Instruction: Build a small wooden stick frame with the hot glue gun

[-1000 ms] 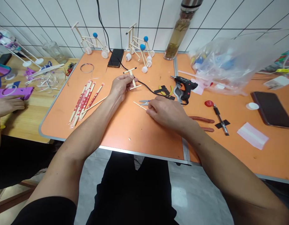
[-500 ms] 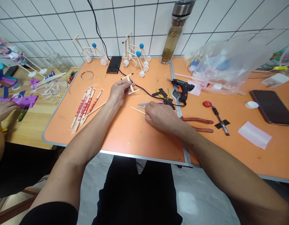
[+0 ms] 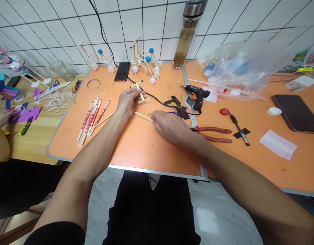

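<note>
My left hand [image 3: 128, 101] is closed on a small frame of glued wooden sticks [image 3: 139, 92], with crosspieces at both ends and black tips on the far one. My right hand [image 3: 166, 124] pinches one end of a thin wooden stick [image 3: 143, 116], which points left toward the frame. Scissors [image 3: 171, 112] with a purple handle lie just behind the right hand, partly hidden by it. Red-handled pliers [image 3: 214, 129] lie to its right. Left of my left forearm are several paper-wrapped chopsticks [image 3: 92, 117] and a bare stick [image 3: 102, 122].
Stick tricycle models [image 3: 146, 59] with blue balls stand by the wall. A glue gun [image 3: 197, 96] lies behind the pliers, its black cord crossing the table. A tea bottle [image 3: 185, 44], a plastic bag [image 3: 241, 71] and phones [image 3: 122, 71] sit around. A co-worker's hand [image 3: 2, 117] is at left.
My right hand has lifted the stick and moved slightly left with it, closer to the frame. My left hand keeps its hold. The co-worker's hand at left has shifted over the purple sheet.
</note>
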Demonstrator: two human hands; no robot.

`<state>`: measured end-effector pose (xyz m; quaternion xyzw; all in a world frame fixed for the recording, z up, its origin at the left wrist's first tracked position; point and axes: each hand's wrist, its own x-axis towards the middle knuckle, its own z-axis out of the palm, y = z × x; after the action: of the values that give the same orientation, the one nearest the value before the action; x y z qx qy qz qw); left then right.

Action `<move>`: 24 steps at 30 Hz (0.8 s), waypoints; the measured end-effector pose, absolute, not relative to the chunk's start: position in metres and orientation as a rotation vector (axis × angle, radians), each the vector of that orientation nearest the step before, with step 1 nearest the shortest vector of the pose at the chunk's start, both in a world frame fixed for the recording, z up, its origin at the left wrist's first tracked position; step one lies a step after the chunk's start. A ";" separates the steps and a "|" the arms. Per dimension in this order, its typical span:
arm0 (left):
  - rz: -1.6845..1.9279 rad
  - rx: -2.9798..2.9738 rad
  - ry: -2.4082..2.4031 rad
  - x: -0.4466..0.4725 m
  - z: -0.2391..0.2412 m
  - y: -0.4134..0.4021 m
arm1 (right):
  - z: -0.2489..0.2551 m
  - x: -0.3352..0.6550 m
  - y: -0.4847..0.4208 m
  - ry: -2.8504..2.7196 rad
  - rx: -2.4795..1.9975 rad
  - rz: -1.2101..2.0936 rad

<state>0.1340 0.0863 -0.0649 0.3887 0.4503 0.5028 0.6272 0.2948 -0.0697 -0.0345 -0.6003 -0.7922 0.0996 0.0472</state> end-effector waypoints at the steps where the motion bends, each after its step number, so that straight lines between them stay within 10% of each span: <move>1: 1.152 0.891 1.029 0.134 -0.065 0.087 | -0.036 0.295 -0.070 -2.413 -1.811 0.311; 24: 1.125 0.823 1.074 0.135 -0.055 0.079 | -0.042 0.298 -0.066 -2.318 -1.861 0.315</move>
<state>0.1349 0.0793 -0.0553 0.3606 0.4705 0.4926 0.6372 0.2978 -0.0661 -0.0416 -0.6208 -0.7732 0.1050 0.0760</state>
